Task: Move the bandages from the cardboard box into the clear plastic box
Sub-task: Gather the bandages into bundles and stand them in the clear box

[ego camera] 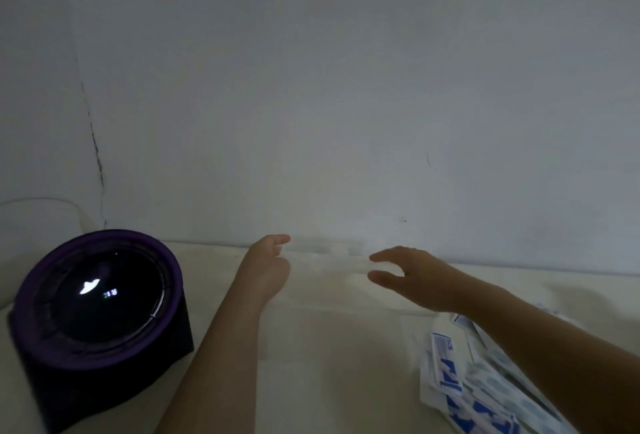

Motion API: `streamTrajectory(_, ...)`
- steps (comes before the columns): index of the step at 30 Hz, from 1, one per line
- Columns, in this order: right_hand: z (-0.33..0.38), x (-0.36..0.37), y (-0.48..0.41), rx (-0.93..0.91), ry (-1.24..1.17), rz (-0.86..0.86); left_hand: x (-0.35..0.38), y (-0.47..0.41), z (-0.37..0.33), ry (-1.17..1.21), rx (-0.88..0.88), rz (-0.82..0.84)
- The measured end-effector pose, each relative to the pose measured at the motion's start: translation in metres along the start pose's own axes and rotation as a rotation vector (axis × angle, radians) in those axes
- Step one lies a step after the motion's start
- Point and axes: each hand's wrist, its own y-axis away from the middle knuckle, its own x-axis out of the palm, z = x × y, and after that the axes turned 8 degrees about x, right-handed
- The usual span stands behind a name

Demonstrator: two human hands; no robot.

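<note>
A heap of bandages point(464, 381) in blue-and-white wrappers lies at the lower right, partly under my right forearm. I cannot make out the cardboard box. My left hand point(272, 259) reaches forward near the wall, its fingers fairly straight. My right hand point(408, 274) is stretched toward it, thumb and fingers spread apart with nothing visible between them. Between the two hands is a faint, blurred see-through shape point(325, 253), possibly the clear plastic box. The dim light hides whether either hand touches it.
A round purple-and-black device point(97, 298) with a lit display stands at the left. The pale table surface point(311, 381) runs up to a white wall point(311, 104) just beyond the hands. A thin cable point(41, 200) curves behind the device.
</note>
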Motion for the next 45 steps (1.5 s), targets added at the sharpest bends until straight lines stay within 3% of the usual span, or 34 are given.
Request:
streamTrajectory(7, -0.025, 0.008, 0.054, 0.1, -0.216, -0.229, 0.01, 0.005, -0.005, -0.096, 0.046, -0.006)
streamTrajectory(10, -0.043, 0.017, 0.076, 0.21, -0.284, -0.21, 0.011, 0.007, -0.006, -0.174, 0.077, -0.011)
streamTrajectory(13, -0.055, 0.029, 0.099, 0.24, -0.189, -0.082, 0.013, 0.01, -0.011, -0.271, 0.126, -0.009)
streamTrajectory(18, -0.053, 0.039, 0.122, 0.042, 0.199, 0.134, 0.016, 0.023, -0.033, -0.476, 0.262, -0.053)
streamTrajectory(21, -0.06, 0.035, 0.129, 0.043, 0.261, 0.13, 0.021, 0.038, -0.049, -0.582, 0.437, -0.056)
streamTrajectory(24, -0.071, 0.028, 0.137, 0.032, 0.263, 0.09, 0.029, 0.06, -0.076, -0.447, 0.648, -0.04)
streamTrajectory(27, -0.083, 0.026, 0.146, -0.016, 0.203, 0.01, 0.052, 0.094, -0.101, -0.291, 0.764, 0.147)
streamTrajectory(29, -0.093, 0.03, 0.151, -0.06, 0.166, -0.068, 0.073, 0.117, -0.104, -0.272, 0.76, 0.412)
streamTrajectory(32, -0.105, 0.035, 0.158, -0.071, 0.113, -0.14, 0.103, 0.142, -0.087, -0.459, 0.655, 0.842)
streamTrajectory(34, -0.111, 0.037, 0.163, -0.093, 0.105, -0.208, 0.117, 0.148, -0.068, -0.58, 0.608, 0.964)
streamTrajectory(40, -0.127, 0.041, 0.174, -0.074, 0.063, -0.279, 0.131, 0.146, -0.053, -0.612, 0.825, 0.774)
streamTrajectory(42, -0.128, 0.04, 0.176, -0.009, 0.0, -0.308, 0.133, 0.144, -0.05, -0.596, 0.825, 0.669)
streamTrajectory(45, -0.123, 0.031, 0.176, 0.17, -0.259, -0.449, 0.128, 0.142, -0.055, -0.246, 0.707, 0.459)
